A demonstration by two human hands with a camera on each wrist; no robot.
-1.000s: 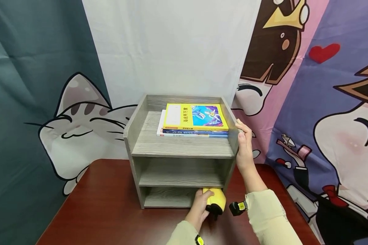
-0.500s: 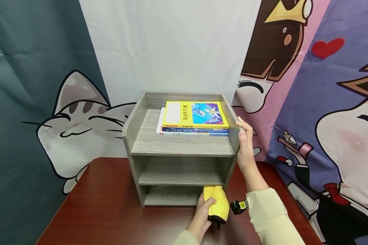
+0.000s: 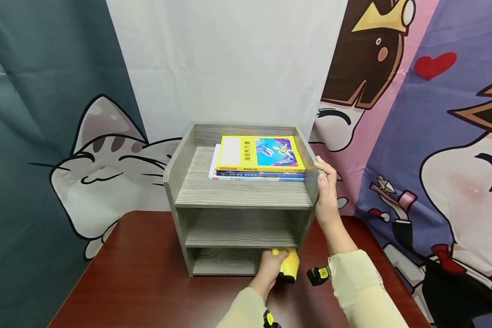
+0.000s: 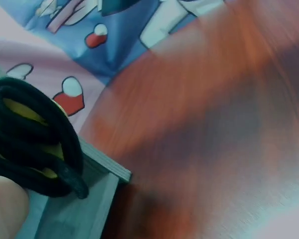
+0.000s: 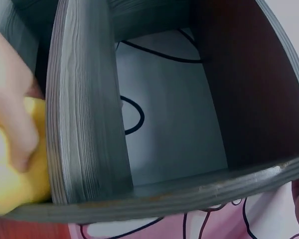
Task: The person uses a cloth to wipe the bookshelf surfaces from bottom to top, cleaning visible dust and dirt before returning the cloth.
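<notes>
A grey wood-grain shelf unit (image 3: 242, 201) with three levels stands on the table. At the right end of its lowest opening, my left hand (image 3: 269, 269) grips a soft yellow cloth item with black edging (image 3: 290, 266). The thumb lies over its upper side. In the left wrist view its black edging (image 4: 72, 144) looks rolled, with yellow inside and a black tab hanging out. The yellow item's far end is hidden in the compartment. My right hand (image 3: 327, 196) rests against the outside of the right side panel, fingertips right at its upper edge, thumb near its front.
A stack of several books (image 3: 260, 155), a yellow-covered one on top, lies on the top shelf. The reddish-brown table (image 3: 147, 273) extends around the unit. A white curtain (image 3: 233, 64) and printed cartoon cloths (image 3: 455, 136) hang behind and beside it.
The yellow item first tilts out toward the viewer, then goes back into the lowest opening as my left hand moves up and inward. My right hand stays at the side panel.
</notes>
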